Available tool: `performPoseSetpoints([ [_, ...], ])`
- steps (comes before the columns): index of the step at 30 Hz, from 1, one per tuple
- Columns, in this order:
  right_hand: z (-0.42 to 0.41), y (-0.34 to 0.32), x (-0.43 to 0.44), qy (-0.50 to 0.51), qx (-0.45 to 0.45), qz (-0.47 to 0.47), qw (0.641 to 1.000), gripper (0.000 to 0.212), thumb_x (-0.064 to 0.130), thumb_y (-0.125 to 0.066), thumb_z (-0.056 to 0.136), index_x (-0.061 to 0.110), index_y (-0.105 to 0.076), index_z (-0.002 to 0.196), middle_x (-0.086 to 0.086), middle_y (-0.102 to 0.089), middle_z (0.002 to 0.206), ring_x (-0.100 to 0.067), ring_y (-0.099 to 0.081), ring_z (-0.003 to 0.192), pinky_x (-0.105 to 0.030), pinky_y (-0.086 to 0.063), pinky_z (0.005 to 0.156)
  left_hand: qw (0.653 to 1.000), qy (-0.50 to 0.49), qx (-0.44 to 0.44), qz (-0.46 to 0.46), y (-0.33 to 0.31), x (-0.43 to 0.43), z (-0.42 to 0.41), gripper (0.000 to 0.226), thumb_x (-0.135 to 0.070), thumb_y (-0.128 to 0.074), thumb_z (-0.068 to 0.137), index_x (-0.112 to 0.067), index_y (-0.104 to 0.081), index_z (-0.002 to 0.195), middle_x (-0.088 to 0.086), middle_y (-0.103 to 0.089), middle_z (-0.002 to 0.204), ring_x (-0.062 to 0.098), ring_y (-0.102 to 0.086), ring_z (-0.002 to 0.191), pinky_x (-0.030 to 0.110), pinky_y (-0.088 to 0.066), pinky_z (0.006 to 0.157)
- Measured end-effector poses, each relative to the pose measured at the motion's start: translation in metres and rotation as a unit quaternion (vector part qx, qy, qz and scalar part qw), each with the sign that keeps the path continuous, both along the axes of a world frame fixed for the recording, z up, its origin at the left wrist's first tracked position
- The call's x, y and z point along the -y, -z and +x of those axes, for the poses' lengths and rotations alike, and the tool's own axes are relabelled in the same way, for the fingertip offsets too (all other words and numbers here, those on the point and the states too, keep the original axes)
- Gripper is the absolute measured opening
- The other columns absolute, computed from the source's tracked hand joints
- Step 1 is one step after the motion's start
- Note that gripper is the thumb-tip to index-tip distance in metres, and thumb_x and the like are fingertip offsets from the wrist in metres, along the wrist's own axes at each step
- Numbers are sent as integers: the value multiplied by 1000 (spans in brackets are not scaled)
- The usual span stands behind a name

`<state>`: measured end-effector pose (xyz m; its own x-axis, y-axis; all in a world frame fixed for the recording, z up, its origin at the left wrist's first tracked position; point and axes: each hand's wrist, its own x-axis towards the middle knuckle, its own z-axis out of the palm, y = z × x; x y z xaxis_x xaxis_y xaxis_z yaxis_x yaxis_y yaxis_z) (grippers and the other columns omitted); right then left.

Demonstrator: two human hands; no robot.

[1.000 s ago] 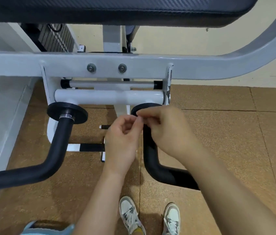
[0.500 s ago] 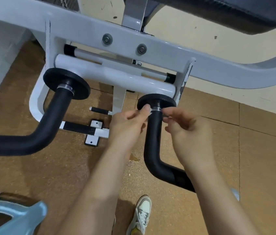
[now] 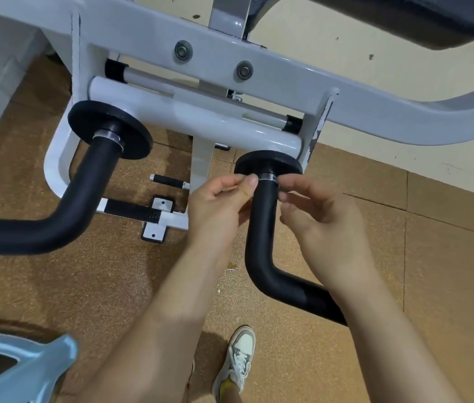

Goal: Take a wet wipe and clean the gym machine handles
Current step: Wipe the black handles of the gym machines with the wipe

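Head view: left hand (image 3: 215, 207) and right hand (image 3: 317, 219) curl fingertips against the black foam-covered bent handle (image 3: 259, 228) between them; whether they pinch anything, I cannot tell. No wet wipe shows, so bare fingers risk smearing grime.

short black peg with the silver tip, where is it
Head view, centre: the short black peg juts left from the white post, just left of the left hand, between the left handle and right handle.
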<state>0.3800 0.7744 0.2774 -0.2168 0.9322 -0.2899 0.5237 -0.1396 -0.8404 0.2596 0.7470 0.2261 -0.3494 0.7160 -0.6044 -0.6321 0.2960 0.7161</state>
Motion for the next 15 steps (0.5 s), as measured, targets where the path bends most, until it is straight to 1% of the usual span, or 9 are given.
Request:
performPoseSetpoints([
  [1, 3, -4, 2, -38, 14, -6, 999, 37, 4, -62, 88, 25, -63, 118, 11, -67, 114, 5, -59, 108, -16, -51, 87, 1000, -4, 7, 3, -1, 3, 2, 8, -16, -71, 82, -9, -72, 86, 15, -73, 90, 24, -71, 81, 29, -56, 70],
  [2, 5, -7, 3, -77, 25, -12, 997, 45, 7, -65, 86, 28, -58, 125, 13, -62, 122, 7, -54, 114, -12, -49, 87, 1000, -1, 12, 9, -1, 8, 2, 12, -17, -71, 80, -7, -73, 86, 15, -73, 89, 24, -71, 82, 29, -56, 73],
  [5, 13, -15, 4, -188, 64, -49, 979, 82, 16, -80, 73, 30, -39, 143, 17, -37, 146, 4, -40, 129, -18, -45, 97, 998, 35, -34, 27, -3, 23, -2, 9, -18, -71, 77, -10, -74, 79, 12, -73, 82, 24, -70, 83, 32, -55, 76],
  [7, 15, -19, 4, -239, 97, -63, 964, 102, 21, -85, 66, 32, -26, 148, 21, -22, 153, 4, -30, 135, -20, -39, 104, 997, 42, -62, 27, -4, 17, -4, 4, -15, -71, 80, -13, -75, 80, 10, -74, 85, 22, -71, 86, 32, -56, 78],
  [8, 15, -21, 4, -253, 112, -59, 959, 107, 23, -86, 65, 34, -21, 149, 24, -20, 152, 6, -26, 135, -19, -33, 106, 997, 36, -61, 20, -5, 12, -3, 4, -15, -71, 82, -15, -75, 82, 10, -75, 89, 23, -71, 90, 34, -57, 81],
  [10, 17, -25, 5, -265, 140, -44, 953, 108, 29, -85, 65, 40, -17, 148, 30, -25, 142, 14, -22, 128, -12, -25, 106, 998, 25, -53, 5, -6, 7, 0, 6, -17, -72, 83, -16, -75, 78, 14, -74, 94, 27, -71, 94, 38, -57, 85],
  [11, 19, -27, 6, -263, 148, -45, 952, 106, 32, -83, 67, 42, -16, 147, 31, -27, 138, 15, -22, 125, -13, -24, 106, 998, 25, -55, -3, -6, 10, 0, 10, -18, -72, 83, -15, -74, 74, 18, -72, 92, 30, -70, 92, 39, -57, 84],
  [13, 24, -27, 8, -260, 154, -52, 952, 99, 37, -80, 71, 44, -17, 147, 32, -26, 137, 13, -25, 126, -21, -26, 111, 997, 43, -62, -9, -5, 25, 0, 15, -18, -70, 84, -11, -70, 71, 23, -68, 86, 32, -68, 85, 39, -57, 78],
  [15, 25, -26, 10, -263, 145, -44, 953, 86, 35, -74, 78, 41, -23, 147, 30, -22, 147, 10, -25, 133, -30, -28, 115, 997, 57, -57, -3, -8, 38, 1, 13, -15, -68, 85, -9, -71, 75, 21, -70, 86, 31, -69, 82, 37, -57, 76],
])
